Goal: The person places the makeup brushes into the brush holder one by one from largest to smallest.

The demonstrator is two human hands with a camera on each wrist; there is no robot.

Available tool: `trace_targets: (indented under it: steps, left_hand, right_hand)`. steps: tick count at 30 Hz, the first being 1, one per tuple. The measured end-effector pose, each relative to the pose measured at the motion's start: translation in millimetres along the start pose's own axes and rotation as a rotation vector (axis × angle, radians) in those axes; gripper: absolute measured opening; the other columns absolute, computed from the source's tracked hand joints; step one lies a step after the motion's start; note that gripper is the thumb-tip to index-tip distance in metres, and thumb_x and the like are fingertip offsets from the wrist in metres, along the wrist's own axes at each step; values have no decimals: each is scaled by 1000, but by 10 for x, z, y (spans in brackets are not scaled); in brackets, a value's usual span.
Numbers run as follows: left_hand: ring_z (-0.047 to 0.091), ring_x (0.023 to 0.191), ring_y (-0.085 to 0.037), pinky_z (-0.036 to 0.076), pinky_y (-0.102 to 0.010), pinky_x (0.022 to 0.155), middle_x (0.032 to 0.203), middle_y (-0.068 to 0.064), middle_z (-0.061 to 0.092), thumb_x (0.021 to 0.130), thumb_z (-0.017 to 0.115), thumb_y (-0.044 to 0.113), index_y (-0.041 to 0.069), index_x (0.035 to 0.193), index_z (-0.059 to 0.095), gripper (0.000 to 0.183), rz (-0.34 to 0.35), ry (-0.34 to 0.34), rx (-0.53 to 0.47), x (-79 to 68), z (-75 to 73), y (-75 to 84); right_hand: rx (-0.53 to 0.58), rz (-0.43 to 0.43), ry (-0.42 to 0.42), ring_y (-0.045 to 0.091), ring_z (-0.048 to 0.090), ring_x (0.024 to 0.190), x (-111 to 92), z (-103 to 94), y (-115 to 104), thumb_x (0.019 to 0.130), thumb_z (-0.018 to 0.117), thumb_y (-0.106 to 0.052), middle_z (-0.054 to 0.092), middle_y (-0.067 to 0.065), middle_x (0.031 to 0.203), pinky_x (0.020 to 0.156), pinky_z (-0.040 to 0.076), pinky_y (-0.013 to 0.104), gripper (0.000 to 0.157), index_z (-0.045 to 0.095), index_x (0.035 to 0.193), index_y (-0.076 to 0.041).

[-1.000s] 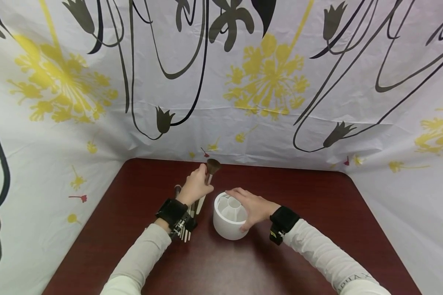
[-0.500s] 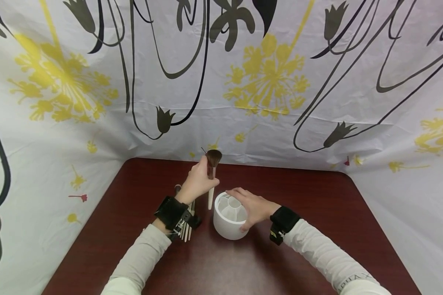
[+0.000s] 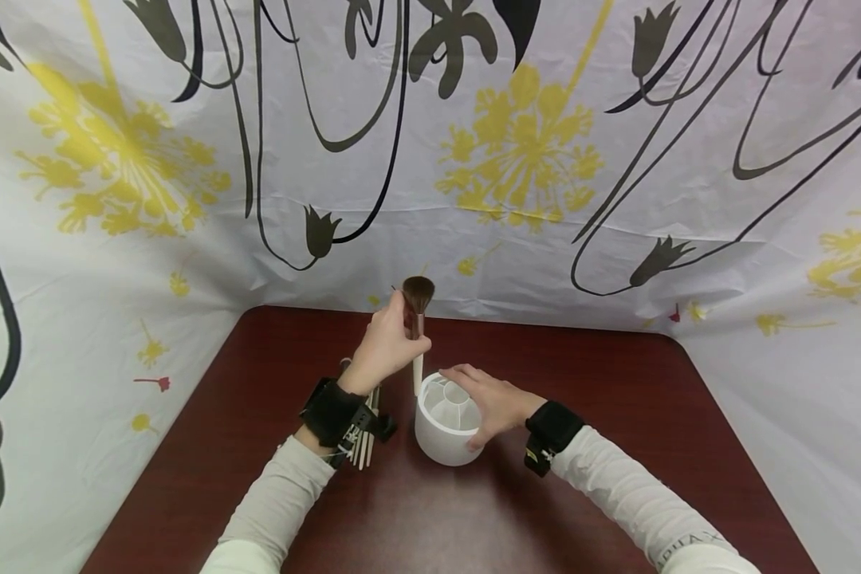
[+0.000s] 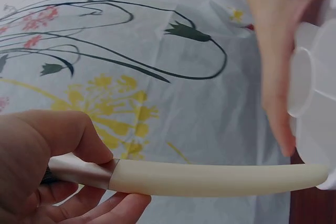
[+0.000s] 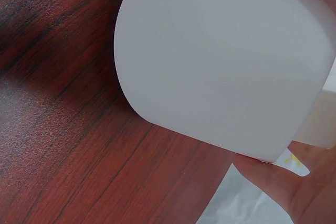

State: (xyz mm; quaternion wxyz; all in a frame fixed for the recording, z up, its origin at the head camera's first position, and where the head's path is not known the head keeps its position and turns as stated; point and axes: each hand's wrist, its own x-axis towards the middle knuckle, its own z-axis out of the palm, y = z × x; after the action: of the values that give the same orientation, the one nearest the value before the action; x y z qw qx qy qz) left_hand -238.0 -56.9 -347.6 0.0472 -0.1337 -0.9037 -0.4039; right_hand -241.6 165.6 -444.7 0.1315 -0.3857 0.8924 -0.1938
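My left hand [image 3: 383,347] pinches a makeup brush [image 3: 419,293] near its metal collar, dark bristles up. Its cream handle [image 4: 210,178] points down, the tip right at the rim of a white round holder [image 3: 441,440]. Dividers split the holder's inside into sections around a small central ring. Across the holder's top, my right hand [image 3: 502,405] grips it with thumb and fingers spread over the rim. In the right wrist view the holder's smooth outer wall [image 5: 215,61] fills the middle.
Several more brushes [image 3: 364,453] lie on the dark red-brown table [image 3: 581,383], partly hidden under my left wrist. A white cloth with a flower print [image 3: 373,175] hangs close behind the table and at both sides.
My left hand has lifted the brush up and moved it right, turning it more upright. Its handle tip has come to the holder's rim. My right hand and the holder have stayed put.
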Motion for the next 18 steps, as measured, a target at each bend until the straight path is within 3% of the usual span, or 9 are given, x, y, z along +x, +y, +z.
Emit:
trace_targets:
  steps: [4,8,18]
  left_hand:
    - [59,75,-19,46,-28,57,93,-11,56,75,63,16,-2,137,24,76,-1,1,-43,-20,-24,34]
    - [61,83,-20,48,-30,61,97,-11,55,74,64,15,0,128,33,64,4,7,-79,-29,-2,54]
    - [62,83,-21,50,-30,62,100,-13,56,74,65,12,0,127,34,62,21,16,-69,-18,88,48]
  right_hand:
    - [-2,1,0,17,38,117,3,2,-3,53,84,-39,29,1,137,79,46,38,114,19,144,-18]
    - [-3,-1,-1,17,39,116,4,-1,-4,52,84,-40,30,1,136,78,46,38,114,19,144,-19]
    - [-15,10,-5,16,38,116,2,-2,4,53,84,-41,30,0,135,79,46,38,114,19,144,-20]
